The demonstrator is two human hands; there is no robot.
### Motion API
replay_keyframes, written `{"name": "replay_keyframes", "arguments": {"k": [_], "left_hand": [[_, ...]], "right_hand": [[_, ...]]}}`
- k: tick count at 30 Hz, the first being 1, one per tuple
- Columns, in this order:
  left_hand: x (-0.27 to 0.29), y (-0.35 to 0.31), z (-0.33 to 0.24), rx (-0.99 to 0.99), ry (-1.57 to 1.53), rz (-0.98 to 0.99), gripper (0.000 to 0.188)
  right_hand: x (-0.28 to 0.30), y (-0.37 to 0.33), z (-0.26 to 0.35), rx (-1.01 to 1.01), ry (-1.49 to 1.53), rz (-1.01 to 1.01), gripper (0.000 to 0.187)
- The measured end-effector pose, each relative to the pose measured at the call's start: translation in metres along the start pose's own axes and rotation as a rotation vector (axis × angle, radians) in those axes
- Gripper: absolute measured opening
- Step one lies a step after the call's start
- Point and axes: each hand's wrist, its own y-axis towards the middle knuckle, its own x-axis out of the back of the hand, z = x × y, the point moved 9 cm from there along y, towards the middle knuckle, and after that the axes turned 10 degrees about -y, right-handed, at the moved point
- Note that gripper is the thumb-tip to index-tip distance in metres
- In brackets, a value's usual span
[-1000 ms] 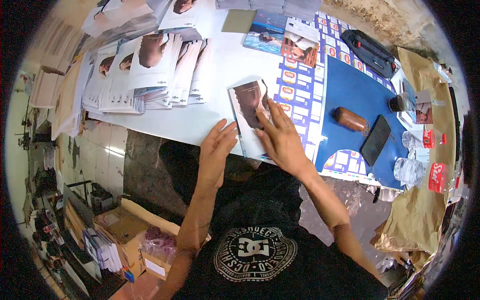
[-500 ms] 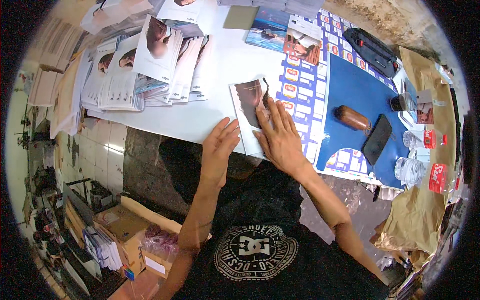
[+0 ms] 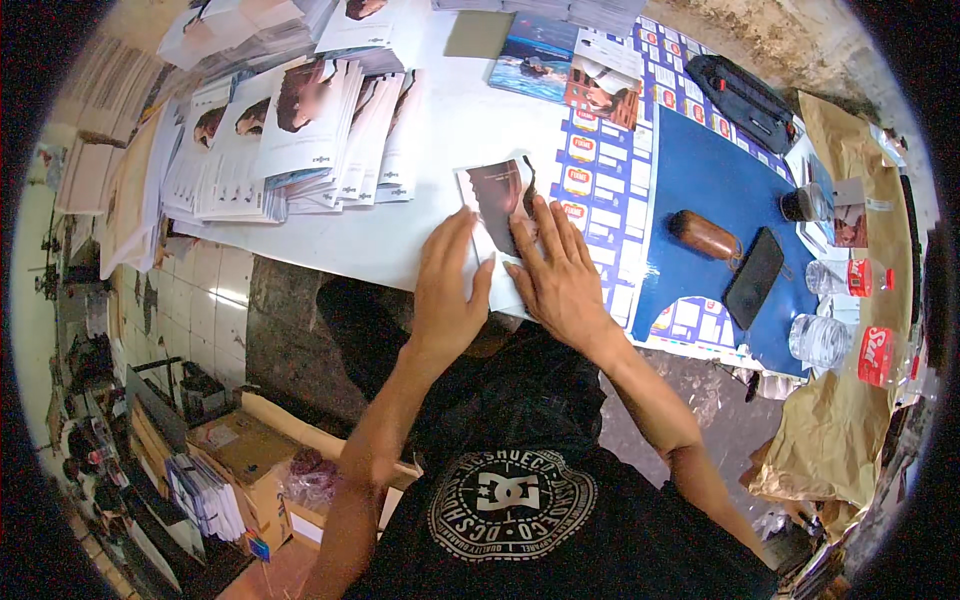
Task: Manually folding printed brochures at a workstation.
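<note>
A printed brochure point(image 3: 497, 195) with a dark brown photo lies at the table's front edge, between my hands. My right hand point(image 3: 560, 275) rests flat on its right half, fingers stretched out. Along the brochure's left edge lies my left hand point(image 3: 447, 285), its fingers extended and the thumb pointing toward the lower part of the sheet. Both hands press from above and grip nothing. The brochure's lower edge is partly hidden by the hands.
Stacks of similar white brochures point(image 3: 300, 120) fill the table's left side. Two picture cards point(image 3: 535, 60) lie at the back. On the right are a brown case point(image 3: 705, 236), a black phone point(image 3: 754, 278), a dark cup point(image 3: 803, 204) and plastic bottles point(image 3: 822, 342). Cartons point(image 3: 240, 450) stand below left.
My left hand has moved right and forward onto the brochure's left edge. My right hand has barely moved. The top brochure on the left stack now lies lower and flatter.
</note>
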Motion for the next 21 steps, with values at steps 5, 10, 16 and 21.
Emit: {"name": "replay_keyframes", "arguments": {"k": [5,10,16,21], "left_hand": [[-0.032,-0.002,0.004,-0.252,0.451,0.264,0.047],[-0.033,-0.002,0.008,-0.225,0.503,0.269,0.044],[-0.034,0.000,0.001,-0.246,0.504,0.267,0.045],[-0.030,-0.003,0.006,-0.246,0.505,0.267,0.046]], "right_hand": [[0.000,0.000,0.000,-0.002,0.001,0.012,0.059],[0.028,-0.009,-0.041,-0.129,0.277,-0.053,0.070],[0.078,-0.059,-0.177,-0.577,-0.488,-0.093,0.056],[0.067,-0.037,-0.126,-0.381,-0.157,-0.091,0.043]]}}
